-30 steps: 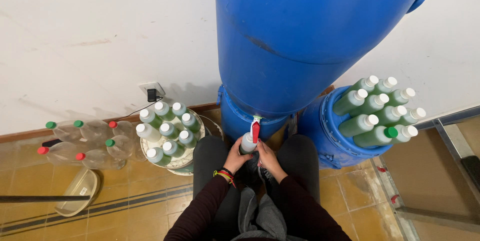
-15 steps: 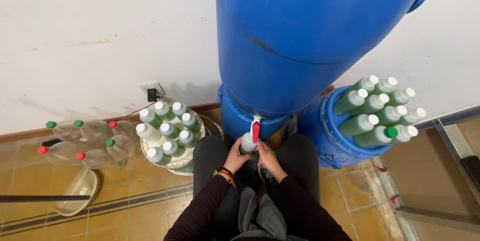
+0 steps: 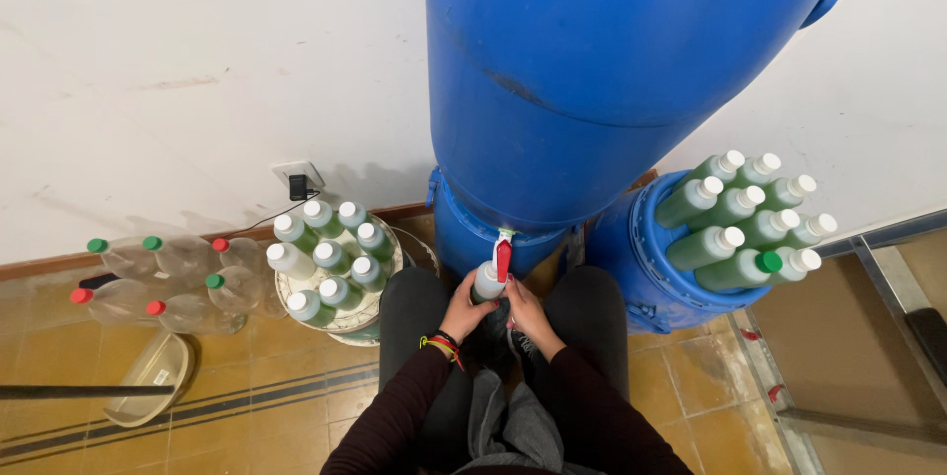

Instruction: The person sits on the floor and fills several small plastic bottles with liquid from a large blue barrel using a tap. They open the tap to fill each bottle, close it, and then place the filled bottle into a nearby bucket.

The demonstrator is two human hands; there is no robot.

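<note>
Far left, on the tan tiled floor (image 3: 247, 406): a cluster of clear plastic bottles with red and green caps (image 3: 163, 278), lying against the white wall (image 3: 197, 71). Next to it, a round pale tray (image 3: 340, 317) packed with capped bottles of green liquid. Centre: my left hand (image 3: 464, 309) wraps around the small pale bottle (image 3: 487, 282), fingers curled on its side, holding it right under the red-handled tap (image 3: 503, 256) of the big blue plastic drum (image 3: 612, 71). My right hand (image 3: 528, 312) cups the bottle's other side, fingers closed against it. Right: more white-capped green bottles (image 3: 745, 219) on a lower blue drum (image 3: 641, 268).
</note>
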